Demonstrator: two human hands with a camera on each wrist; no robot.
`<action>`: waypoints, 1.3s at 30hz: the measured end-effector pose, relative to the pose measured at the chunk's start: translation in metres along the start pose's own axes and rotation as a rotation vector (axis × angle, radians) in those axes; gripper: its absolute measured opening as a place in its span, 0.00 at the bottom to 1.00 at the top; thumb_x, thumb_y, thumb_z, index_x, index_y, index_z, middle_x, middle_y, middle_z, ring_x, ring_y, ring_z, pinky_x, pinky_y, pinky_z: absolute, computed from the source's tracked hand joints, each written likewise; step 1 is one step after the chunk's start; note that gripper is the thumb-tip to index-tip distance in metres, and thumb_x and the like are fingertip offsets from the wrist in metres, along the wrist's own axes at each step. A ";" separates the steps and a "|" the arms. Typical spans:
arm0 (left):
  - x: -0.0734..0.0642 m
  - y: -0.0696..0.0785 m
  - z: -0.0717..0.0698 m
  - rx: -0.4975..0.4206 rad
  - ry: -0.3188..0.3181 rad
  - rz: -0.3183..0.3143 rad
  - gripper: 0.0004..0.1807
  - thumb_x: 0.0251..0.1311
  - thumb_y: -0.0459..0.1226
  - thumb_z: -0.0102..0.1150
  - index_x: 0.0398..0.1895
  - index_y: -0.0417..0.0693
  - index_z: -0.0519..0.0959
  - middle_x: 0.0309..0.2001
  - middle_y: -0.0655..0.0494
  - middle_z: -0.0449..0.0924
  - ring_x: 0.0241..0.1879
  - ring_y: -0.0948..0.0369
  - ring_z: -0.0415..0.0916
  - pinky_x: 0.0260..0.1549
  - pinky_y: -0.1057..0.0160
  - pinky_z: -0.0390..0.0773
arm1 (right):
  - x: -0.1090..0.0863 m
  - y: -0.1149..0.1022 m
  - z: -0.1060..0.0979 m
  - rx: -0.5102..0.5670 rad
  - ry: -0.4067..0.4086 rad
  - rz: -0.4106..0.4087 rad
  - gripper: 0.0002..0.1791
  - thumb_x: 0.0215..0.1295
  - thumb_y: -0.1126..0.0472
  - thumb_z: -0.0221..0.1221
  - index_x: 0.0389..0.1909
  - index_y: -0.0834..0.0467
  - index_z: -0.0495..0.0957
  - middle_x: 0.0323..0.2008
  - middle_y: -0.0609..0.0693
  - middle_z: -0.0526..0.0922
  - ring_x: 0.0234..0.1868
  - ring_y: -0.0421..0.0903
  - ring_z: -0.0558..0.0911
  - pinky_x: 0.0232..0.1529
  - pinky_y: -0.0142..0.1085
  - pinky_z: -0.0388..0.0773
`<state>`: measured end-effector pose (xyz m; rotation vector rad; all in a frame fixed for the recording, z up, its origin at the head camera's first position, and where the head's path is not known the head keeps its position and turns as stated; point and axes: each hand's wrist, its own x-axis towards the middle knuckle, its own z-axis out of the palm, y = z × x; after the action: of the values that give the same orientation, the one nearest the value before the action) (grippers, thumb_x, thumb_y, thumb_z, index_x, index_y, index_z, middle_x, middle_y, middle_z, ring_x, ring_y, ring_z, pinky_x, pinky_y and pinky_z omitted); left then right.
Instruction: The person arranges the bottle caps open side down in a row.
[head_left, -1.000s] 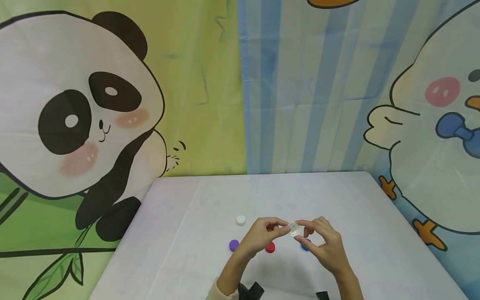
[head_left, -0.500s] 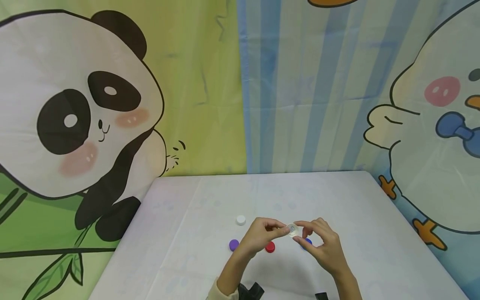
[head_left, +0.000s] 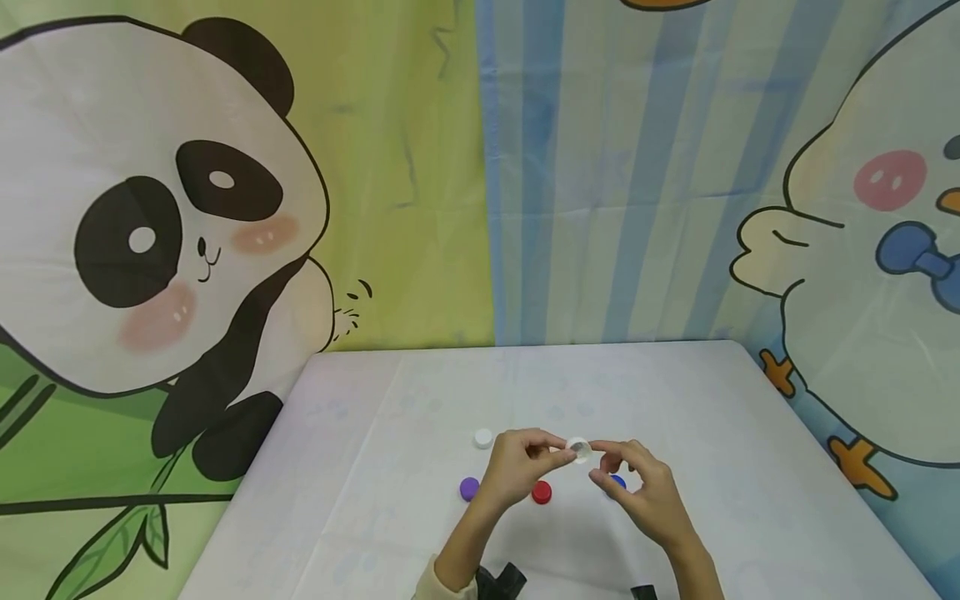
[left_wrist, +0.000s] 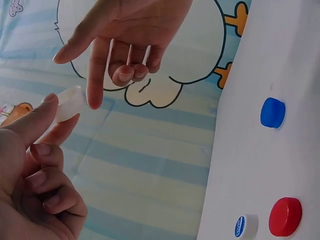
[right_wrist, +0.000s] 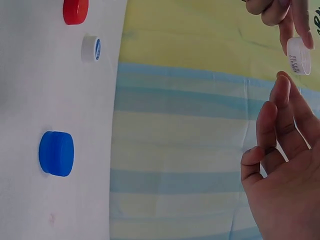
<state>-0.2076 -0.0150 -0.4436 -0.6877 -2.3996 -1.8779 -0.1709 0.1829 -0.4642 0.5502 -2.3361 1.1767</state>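
A translucent whitish bottle cap [head_left: 580, 451] is raised above the table, with small dark print on its side in the right wrist view. My left hand [head_left: 517, 467] pinches this cap [left_wrist: 70, 103] between thumb and forefinger, the other fingers curled in. Just right of it is my right hand [head_left: 641, 487], its thumb [left_wrist: 62, 59] spread away and its forefinger [left_wrist: 95, 100] straight, close beside the cap; contact cannot be made out. On the table below are a red cap [head_left: 542, 492], a blue cap [head_left: 617, 482] partly behind the right hand, and a purple cap [head_left: 468, 488].
A white cap [head_left: 483, 438] with blue lettering lies farther back on the white-covered table [head_left: 360, 500]. Behind the table hang a panda curtain [head_left: 405, 208] and a striped curtain [head_left: 600, 208] with a cartoon bird. Dark straps [head_left: 501, 582] show at the wrists.
The translucent cap has shifted slightly left and up with the left hand and turned. My right thumb has come away from it; the small caps on the table stay put.
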 end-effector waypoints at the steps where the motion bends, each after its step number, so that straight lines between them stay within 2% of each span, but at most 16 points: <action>1: 0.000 -0.001 0.000 0.016 0.011 0.048 0.13 0.46 0.48 0.65 0.30 0.50 0.84 0.14 0.61 0.66 0.15 0.70 0.59 0.12 0.72 0.60 | 0.000 0.001 0.000 0.009 -0.008 0.008 0.17 0.51 0.62 0.65 0.43 0.47 0.78 0.25 0.37 0.73 0.30 0.34 0.71 0.35 0.30 0.65; 7: 0.001 -0.007 -0.001 0.151 0.050 0.357 0.11 0.49 0.45 0.63 0.32 0.49 0.84 0.15 0.63 0.65 0.16 0.72 0.57 0.12 0.75 0.59 | 0.000 -0.002 0.000 0.079 -0.046 0.051 0.12 0.55 0.66 0.60 0.38 0.49 0.79 0.25 0.38 0.73 0.28 0.34 0.70 0.31 0.30 0.66; 12: 0.003 -0.008 -0.005 0.305 0.074 0.608 0.10 0.48 0.42 0.64 0.34 0.50 0.83 0.14 0.64 0.65 0.17 0.74 0.57 0.15 0.80 0.58 | 0.003 -0.012 -0.004 0.198 -0.082 0.047 0.11 0.57 0.72 0.56 0.38 0.57 0.79 0.26 0.43 0.74 0.28 0.37 0.69 0.27 0.32 0.66; 14: 0.003 -0.007 -0.007 0.372 0.083 0.692 0.10 0.48 0.42 0.64 0.34 0.51 0.83 0.14 0.66 0.66 0.17 0.73 0.57 0.17 0.82 0.58 | 0.003 -0.013 -0.005 0.226 -0.092 0.039 0.11 0.57 0.73 0.55 0.38 0.60 0.79 0.25 0.44 0.74 0.28 0.38 0.70 0.28 0.33 0.66; 18: 0.003 -0.006 -0.010 0.526 0.106 0.852 0.10 0.48 0.43 0.64 0.35 0.52 0.83 0.15 0.67 0.70 0.17 0.74 0.59 0.21 0.83 0.58 | 0.003 -0.008 -0.003 0.240 -0.104 0.054 0.11 0.58 0.72 0.54 0.38 0.56 0.80 0.26 0.43 0.76 0.30 0.38 0.70 0.29 0.32 0.65; 21: 0.003 -0.006 -0.011 0.626 0.134 0.948 0.12 0.47 0.44 0.65 0.36 0.53 0.84 0.15 0.66 0.71 0.16 0.74 0.59 0.21 0.84 0.59 | 0.002 -0.004 -0.002 0.256 -0.130 0.048 0.10 0.59 0.70 0.54 0.37 0.54 0.80 0.25 0.43 0.76 0.29 0.38 0.69 0.29 0.32 0.66; 23: 0.003 -0.007 -0.011 0.677 0.150 0.991 0.12 0.47 0.45 0.65 0.36 0.53 0.83 0.15 0.66 0.70 0.16 0.74 0.58 0.22 0.83 0.59 | 0.002 -0.002 -0.001 0.275 -0.147 0.044 0.10 0.60 0.69 0.54 0.37 0.53 0.80 0.24 0.44 0.75 0.27 0.38 0.68 0.28 0.33 0.66; 26: 0.003 -0.008 -0.012 0.715 0.159 1.016 0.12 0.47 0.45 0.64 0.37 0.54 0.83 0.14 0.67 0.69 0.15 0.74 0.56 0.21 0.82 0.59 | 0.003 0.000 0.000 0.290 -0.168 0.049 0.08 0.60 0.67 0.55 0.36 0.53 0.80 0.25 0.43 0.75 0.26 0.39 0.67 0.26 0.34 0.66; 30: 0.002 -0.010 -0.011 0.717 0.148 1.005 0.12 0.48 0.45 0.64 0.37 0.54 0.83 0.14 0.67 0.68 0.15 0.74 0.56 0.21 0.82 0.58 | 0.002 -0.001 0.000 0.287 -0.172 0.052 0.09 0.60 0.67 0.55 0.36 0.51 0.79 0.25 0.43 0.75 0.26 0.39 0.67 0.25 0.34 0.66; 36: 0.002 -0.012 -0.009 0.698 0.133 0.979 0.13 0.48 0.45 0.64 0.38 0.54 0.83 0.15 0.67 0.71 0.16 0.74 0.57 0.22 0.83 0.59 | 0.004 -0.011 -0.003 0.294 -0.155 0.032 0.10 0.58 0.70 0.55 0.35 0.54 0.80 0.24 0.44 0.74 0.26 0.39 0.67 0.25 0.34 0.65; 39: 0.002 -0.012 -0.010 0.694 0.134 0.980 0.13 0.47 0.45 0.65 0.37 0.54 0.83 0.15 0.67 0.72 0.16 0.74 0.57 0.22 0.83 0.60 | 0.003 -0.004 0.000 0.295 -0.162 0.044 0.09 0.59 0.68 0.56 0.36 0.52 0.79 0.24 0.43 0.74 0.26 0.39 0.67 0.25 0.34 0.66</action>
<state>-0.2156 -0.0254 -0.4512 -1.2480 -1.8343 -0.6406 -0.1710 0.1809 -0.4602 0.7217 -2.3304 1.5638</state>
